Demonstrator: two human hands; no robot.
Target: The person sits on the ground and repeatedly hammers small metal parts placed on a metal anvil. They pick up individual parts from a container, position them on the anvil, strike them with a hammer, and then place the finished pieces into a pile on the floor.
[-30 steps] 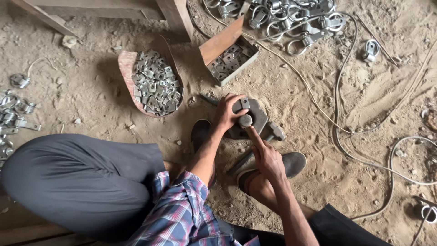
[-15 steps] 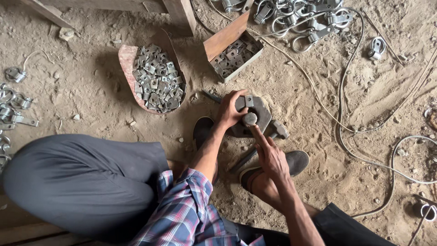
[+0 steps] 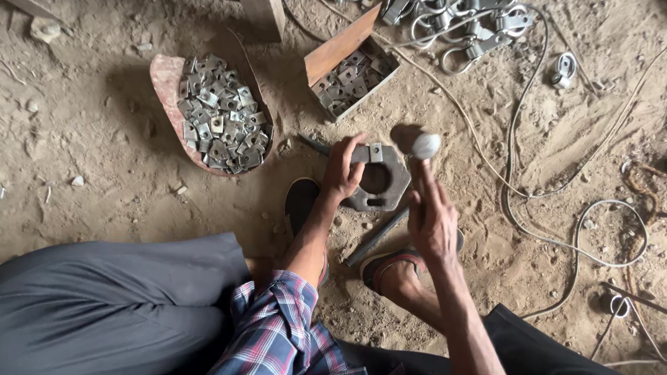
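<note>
My left hand [image 3: 342,169] pinches a small square metal plate [image 3: 370,153] and holds it flat on the rim of a heavy octagonal iron block [image 3: 389,187] with a round hole in it. My right hand [image 3: 431,215] grips the handle of a hammer; the hammer head [image 3: 417,143] is lifted, blurred, just right of and above the plate. The block lies on the sandy floor between my feet, in dark shoes [image 3: 302,201].
A curved red-brown tray [image 3: 165,83] piled with several small metal plates lies at the left. A low open box [image 3: 340,52] with more plates sits behind the block. Metal clamps [image 3: 479,28] and wires [image 3: 556,229] spread at the right. A steel rod [image 3: 375,239] lies under the block.
The hammer head has risen off the plate and swung to the right. The left hand stays on the plate. The view has drawn closer.
</note>
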